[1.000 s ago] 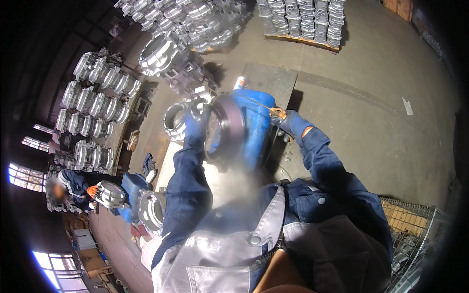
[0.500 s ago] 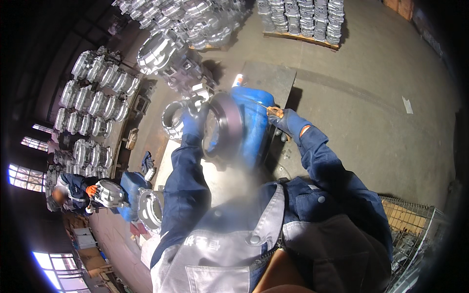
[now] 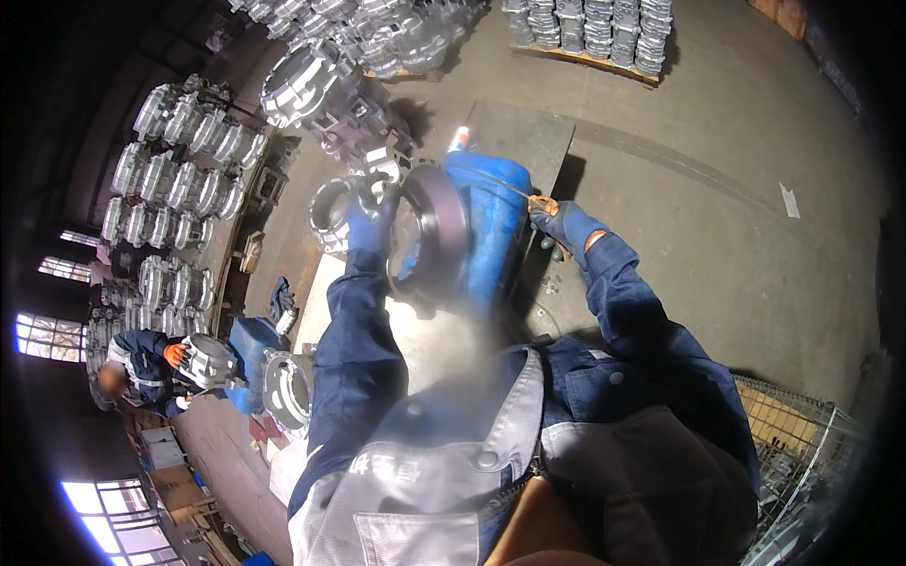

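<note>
My gloved left hand (image 3: 370, 226) grips the outer left side of a large ring-shaped metal casting (image 3: 444, 231), its fingers curled at the upper rim and partly hidden. The casting looks dark and smeared, tilted against a blue plastic drum (image 3: 495, 198). My gloved right hand (image 3: 566, 229) is closed around the orange handle of a thin-shafted hand tool (image 3: 542, 204). The shaft points left over the drum's top; its tip is too fine to make out. Just left of my left hand is a smaller silver ring casting (image 3: 330, 215).
A tall silver housing (image 3: 330, 99) stands beyond my left hand. A white-and-orange bottle (image 3: 460, 140) is on the dark tabletop (image 3: 519, 132). At left, a person in orange gloves (image 3: 174, 355) handles another casting (image 3: 209, 360). Stacked castings (image 3: 170, 170) line the left; a wire cage (image 3: 788, 424) is lower right.
My right hand and the tool have shifted slightly right. My left hand keeps its place on the casting. The whole view has moved a little; the other person's casting has tilted slightly.
</note>
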### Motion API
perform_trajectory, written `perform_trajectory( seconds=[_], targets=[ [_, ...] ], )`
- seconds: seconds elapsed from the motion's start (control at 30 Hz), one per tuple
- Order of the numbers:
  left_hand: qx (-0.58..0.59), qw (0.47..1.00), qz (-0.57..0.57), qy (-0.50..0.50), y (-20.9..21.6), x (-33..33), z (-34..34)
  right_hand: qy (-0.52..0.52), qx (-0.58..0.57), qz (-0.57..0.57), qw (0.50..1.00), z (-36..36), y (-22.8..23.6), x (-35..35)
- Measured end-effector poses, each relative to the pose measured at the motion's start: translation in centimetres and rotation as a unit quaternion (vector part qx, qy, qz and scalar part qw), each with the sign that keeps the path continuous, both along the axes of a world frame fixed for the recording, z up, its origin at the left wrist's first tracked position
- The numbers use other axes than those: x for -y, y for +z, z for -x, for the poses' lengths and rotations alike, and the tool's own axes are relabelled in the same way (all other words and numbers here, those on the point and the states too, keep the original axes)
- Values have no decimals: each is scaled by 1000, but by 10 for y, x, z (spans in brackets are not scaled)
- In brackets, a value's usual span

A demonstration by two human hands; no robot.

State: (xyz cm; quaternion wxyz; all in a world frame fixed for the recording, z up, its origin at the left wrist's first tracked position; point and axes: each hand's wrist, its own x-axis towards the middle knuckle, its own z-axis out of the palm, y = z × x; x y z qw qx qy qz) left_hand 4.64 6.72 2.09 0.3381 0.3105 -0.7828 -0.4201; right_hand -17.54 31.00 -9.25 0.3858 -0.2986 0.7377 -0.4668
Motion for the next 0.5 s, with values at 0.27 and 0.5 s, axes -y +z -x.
perform_trajectory(
  seconds=[0.27, 0.5],
  targets=[
    [-4, 999, -44, -8, -2, 2, -3, -33, 131, -89, 987, -5, -15, -6],
    [28, 999, -30, 14, -2, 0, -3, 77, 144, -165, 973, -1, -17, -1]
  ],
)
